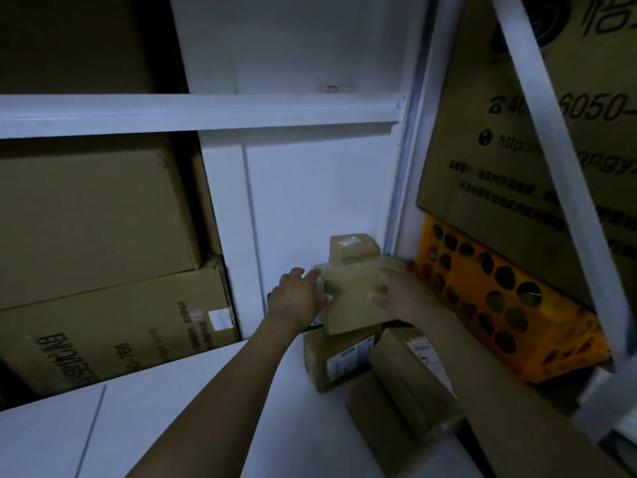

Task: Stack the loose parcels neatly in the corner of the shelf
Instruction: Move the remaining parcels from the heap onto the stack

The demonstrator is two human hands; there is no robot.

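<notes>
Parcel [351,301] sat atop the stack [339,357] in the back-right corner of the shelf [206,391], butted against a smaller parcel [350,248] behind. Left hand [300,294] pressed flat on its left side and right hand [396,291] lay over its right top edge, fingers near straight, gripping nothing. Likely squaring it flush with the wall rather than lifting.

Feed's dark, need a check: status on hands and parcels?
Left hand, right hand pressing brown cardboard parcel atop corner stack. Long brown parcel loose in front. Yellow perforated crate alongside, not blocking.
</notes>
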